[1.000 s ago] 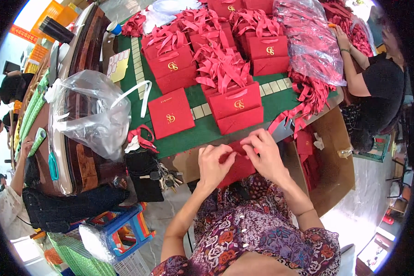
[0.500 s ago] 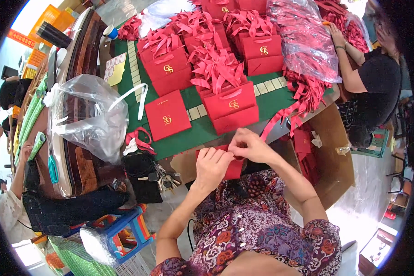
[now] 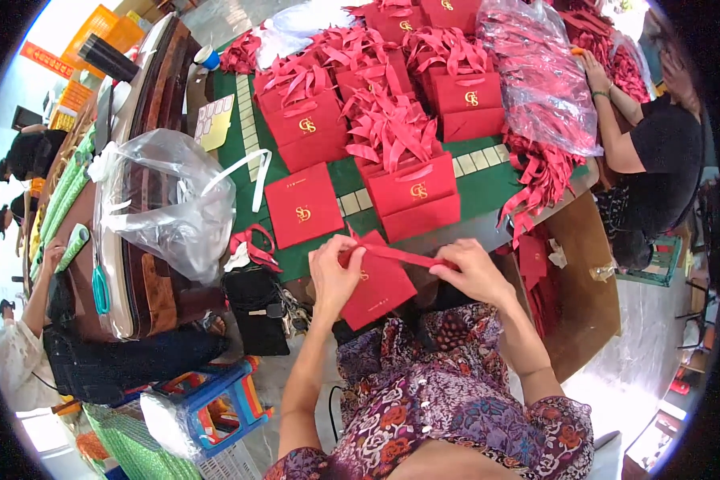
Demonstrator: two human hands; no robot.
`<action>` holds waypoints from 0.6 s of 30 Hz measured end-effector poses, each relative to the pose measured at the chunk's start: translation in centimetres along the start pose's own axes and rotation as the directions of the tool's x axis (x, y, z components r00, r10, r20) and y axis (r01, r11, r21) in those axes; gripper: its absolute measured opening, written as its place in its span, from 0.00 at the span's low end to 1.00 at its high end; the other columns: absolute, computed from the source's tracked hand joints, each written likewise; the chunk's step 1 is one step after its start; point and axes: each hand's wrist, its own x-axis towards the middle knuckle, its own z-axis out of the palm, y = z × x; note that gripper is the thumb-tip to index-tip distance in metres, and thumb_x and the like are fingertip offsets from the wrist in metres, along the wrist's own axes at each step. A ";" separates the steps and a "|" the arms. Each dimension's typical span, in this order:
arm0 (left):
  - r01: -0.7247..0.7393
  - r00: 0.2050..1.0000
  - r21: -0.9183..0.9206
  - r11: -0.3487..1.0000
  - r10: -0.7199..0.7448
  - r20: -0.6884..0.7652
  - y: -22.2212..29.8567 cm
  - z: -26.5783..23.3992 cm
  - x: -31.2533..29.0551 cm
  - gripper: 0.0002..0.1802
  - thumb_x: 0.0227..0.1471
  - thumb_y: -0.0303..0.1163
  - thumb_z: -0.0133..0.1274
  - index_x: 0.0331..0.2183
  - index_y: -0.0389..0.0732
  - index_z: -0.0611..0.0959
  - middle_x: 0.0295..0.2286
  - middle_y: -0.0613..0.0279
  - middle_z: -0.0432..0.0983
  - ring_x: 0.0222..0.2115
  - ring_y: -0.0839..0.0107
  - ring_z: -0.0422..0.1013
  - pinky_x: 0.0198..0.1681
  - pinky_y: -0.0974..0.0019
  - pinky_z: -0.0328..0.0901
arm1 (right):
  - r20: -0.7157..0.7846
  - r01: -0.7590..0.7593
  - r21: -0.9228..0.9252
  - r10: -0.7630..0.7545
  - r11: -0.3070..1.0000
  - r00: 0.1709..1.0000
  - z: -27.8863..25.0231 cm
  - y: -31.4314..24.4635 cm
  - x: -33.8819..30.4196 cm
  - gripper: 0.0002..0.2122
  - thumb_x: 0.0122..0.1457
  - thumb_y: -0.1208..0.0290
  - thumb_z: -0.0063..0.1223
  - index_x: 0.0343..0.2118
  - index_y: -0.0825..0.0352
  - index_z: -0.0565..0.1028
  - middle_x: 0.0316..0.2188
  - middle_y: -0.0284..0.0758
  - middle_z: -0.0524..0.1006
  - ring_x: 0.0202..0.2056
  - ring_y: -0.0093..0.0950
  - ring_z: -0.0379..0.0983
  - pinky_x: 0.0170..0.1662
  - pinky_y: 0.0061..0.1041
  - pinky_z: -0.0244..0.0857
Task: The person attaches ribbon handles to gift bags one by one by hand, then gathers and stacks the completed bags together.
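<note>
A hard tug could slip the red ribbon point(image 3: 406, 255) free or crease the stiff-looking red bag point(image 3: 380, 290) tilted below it, just off the bench point(image 3: 300, 262); fingers of the left hand point(image 3: 334, 272) pinch ribbon at the bag's upper edge, those of the right hand point(image 3: 478, 272) grip its far end; the ribbon looks narrow, smooth, taut; boxy gift bags point(image 3: 416, 208) stand beyond, beside crinkled clear plastic point(image 3: 540, 92).

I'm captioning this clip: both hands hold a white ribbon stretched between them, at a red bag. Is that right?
The colour is wrong: the head view shows a red ribbon stretched between the left hand and the right hand, at the red bag.
</note>
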 end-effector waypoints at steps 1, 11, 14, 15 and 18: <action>0.003 1.000 0.087 0.996 -0.001 -0.024 -0.7 0.0 -0.1 0.10 0.47 0.32 0.64 0.33 0.43 0.82 0.30 0.61 0.79 0.34 0.62 0.74 0.44 0.57 0.61 | -0.027 -0.020 0.041 0.021 0.999 0.999 -0.4 -0.4 -0.3 0.08 0.56 0.66 0.60 0.30 0.66 0.77 0.24 0.38 0.75 0.32 0.40 0.72 0.41 0.37 0.63; -0.219 0.938 -0.281 0.935 0.280 0.203 8.0 1.2 -3.2 0.23 0.53 0.28 0.60 0.51 0.37 0.77 0.45 0.48 0.77 0.40 0.55 0.77 0.44 0.59 0.71 | -0.066 0.093 0.138 -0.084 0.986 0.994 1.1 -3.1 1.4 0.07 0.56 0.69 0.58 0.30 0.67 0.75 0.26 0.42 0.77 0.31 0.43 0.76 0.35 0.40 0.67; -0.062 0.966 -0.275 0.959 0.128 0.226 6.9 1.1 -3.1 0.21 0.53 0.31 0.61 0.49 0.35 0.79 0.41 0.49 0.79 0.34 0.60 0.78 0.38 0.63 0.72 | -0.005 -0.010 0.194 0.011 0.981 1.000 1.0 -3.2 1.8 0.08 0.56 0.69 0.59 0.31 0.68 0.76 0.26 0.40 0.78 0.30 0.42 0.76 0.34 0.36 0.68; -0.064 0.972 -0.251 0.966 0.117 0.203 6.5 0.6 -3.1 0.19 0.53 0.32 0.62 0.46 0.35 0.81 0.38 0.49 0.80 0.31 0.61 0.79 0.36 0.64 0.72 | -0.025 -0.083 0.279 0.094 0.957 0.995 1.1 -3.2 1.9 0.07 0.56 0.70 0.60 0.32 0.68 0.76 0.26 0.39 0.78 0.29 0.40 0.76 0.35 0.35 0.69; -0.066 0.987 -0.237 0.969 0.099 0.128 4.9 0.3 -3.5 0.13 0.54 0.32 0.62 0.39 0.33 0.84 0.28 0.57 0.82 0.28 0.70 0.78 0.32 0.69 0.70 | -0.054 -0.198 0.431 0.245 0.880 0.968 1.8 -3.3 2.2 0.07 0.55 0.73 0.63 0.33 0.68 0.77 0.27 0.37 0.77 0.30 0.35 0.76 0.39 0.31 0.70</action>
